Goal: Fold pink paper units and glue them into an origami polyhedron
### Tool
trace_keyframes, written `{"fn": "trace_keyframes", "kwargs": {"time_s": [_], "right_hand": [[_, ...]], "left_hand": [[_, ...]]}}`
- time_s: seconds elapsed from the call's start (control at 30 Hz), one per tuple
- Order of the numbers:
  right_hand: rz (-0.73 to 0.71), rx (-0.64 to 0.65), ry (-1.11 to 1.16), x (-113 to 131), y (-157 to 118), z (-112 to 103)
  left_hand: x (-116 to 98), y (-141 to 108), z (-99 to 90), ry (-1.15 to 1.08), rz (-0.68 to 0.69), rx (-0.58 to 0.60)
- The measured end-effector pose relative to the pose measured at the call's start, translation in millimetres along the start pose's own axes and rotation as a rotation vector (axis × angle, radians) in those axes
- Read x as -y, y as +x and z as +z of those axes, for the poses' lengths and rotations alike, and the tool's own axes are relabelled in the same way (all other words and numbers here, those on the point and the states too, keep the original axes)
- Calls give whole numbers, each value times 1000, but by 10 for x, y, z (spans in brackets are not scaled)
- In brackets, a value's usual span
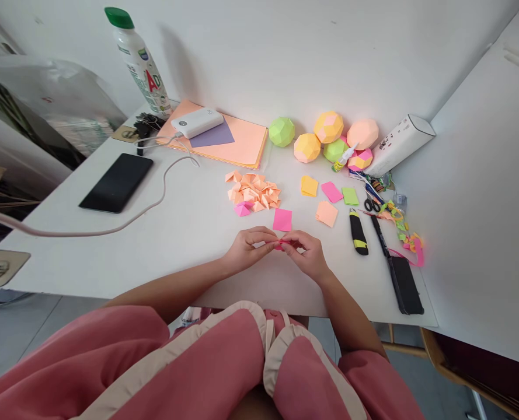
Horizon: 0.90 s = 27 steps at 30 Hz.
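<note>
My left hand (251,249) and right hand (306,252) pinch a small folded pink paper piece (280,246) from both sides, probably to steady its crease, just near of a flat pink paper square (282,220).

Phone (117,182) left of folded papers (254,191)
</note>
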State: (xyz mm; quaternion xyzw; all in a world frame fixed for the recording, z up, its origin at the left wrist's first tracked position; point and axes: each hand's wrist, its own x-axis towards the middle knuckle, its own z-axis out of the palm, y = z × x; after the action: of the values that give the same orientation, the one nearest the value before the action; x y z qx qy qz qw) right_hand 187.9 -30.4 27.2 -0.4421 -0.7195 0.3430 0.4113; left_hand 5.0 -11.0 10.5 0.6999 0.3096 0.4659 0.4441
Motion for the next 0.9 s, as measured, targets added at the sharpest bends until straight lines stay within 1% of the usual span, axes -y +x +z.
{"fn": "trace_keyframes", "kwargs": {"time_s": [0.13, 0.2, 0.37, 0.57, 0.63, 0.73, 0.8, 0.9], "right_hand": [[-122, -65, -77, -18, 0, 18], [-180, -48, -105, -40, -6, 24], [-202, -4, -111, -108, -21, 36], [-283, 14, -125, -133, -18, 35], [-270, 37, -139, -122, -19, 28], [-205, 34, -136, -89, -18, 9], [-139, 28, -101, -62, -13, -9], [-43, 43, 1, -37, -2, -34]], "left_hand": [[5, -4, 8, 21, -1, -13], [16, -9, 16, 32, -2, -22], [60, -33, 31, 75, 24, -21], [102, -48, 32, 126, 109, 21], [97, -47, 33, 123, 122, 31], [64, -42, 31, 89, 107, 16], [28, -34, 23, 49, 77, -6], [-30, -18, 8, -15, -7, -16]]}}
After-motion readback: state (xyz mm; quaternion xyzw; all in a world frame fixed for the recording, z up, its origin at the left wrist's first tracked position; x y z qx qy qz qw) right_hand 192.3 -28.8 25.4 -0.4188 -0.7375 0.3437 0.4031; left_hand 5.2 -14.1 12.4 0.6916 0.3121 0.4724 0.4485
